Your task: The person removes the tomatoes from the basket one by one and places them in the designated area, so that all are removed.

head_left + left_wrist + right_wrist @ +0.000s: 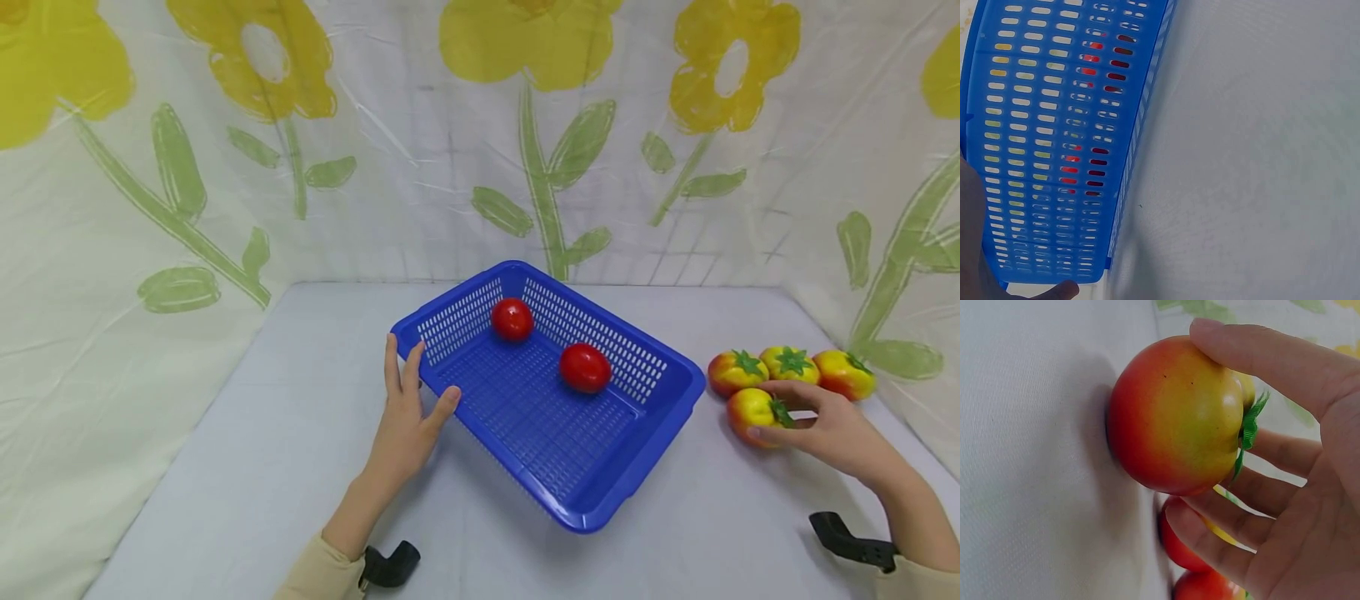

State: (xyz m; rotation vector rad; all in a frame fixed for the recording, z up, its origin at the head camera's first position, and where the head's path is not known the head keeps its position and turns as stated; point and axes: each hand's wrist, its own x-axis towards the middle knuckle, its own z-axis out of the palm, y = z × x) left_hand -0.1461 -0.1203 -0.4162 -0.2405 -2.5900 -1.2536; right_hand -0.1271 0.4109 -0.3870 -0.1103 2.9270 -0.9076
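My right hand (pixel 825 425) holds a red-and-yellow tomato (pixel 1175 419) with a green leafy top, thumb on one side and fingers on the other. That tomato sits at the tabletop, just in front of three similar tomatoes (pixel 792 364) in a row. A blue plastic basket (pixel 645 471) with slotted walls stands turned at an angle in the middle. Inside it lie two smooth red tomatoes (pixel 512 320), apart from each other. At the basket's left corner my left hand (pixel 405 429) touches the rim, its fingers fairly straight along the outside and the thumb at the edge.
A white cloth covers the table (pixel 300 467). Behind it and at both sides hangs a pale curtain (pixel 390 167) painted with yellow flowers. The table's right edge runs close beside the tomato row.
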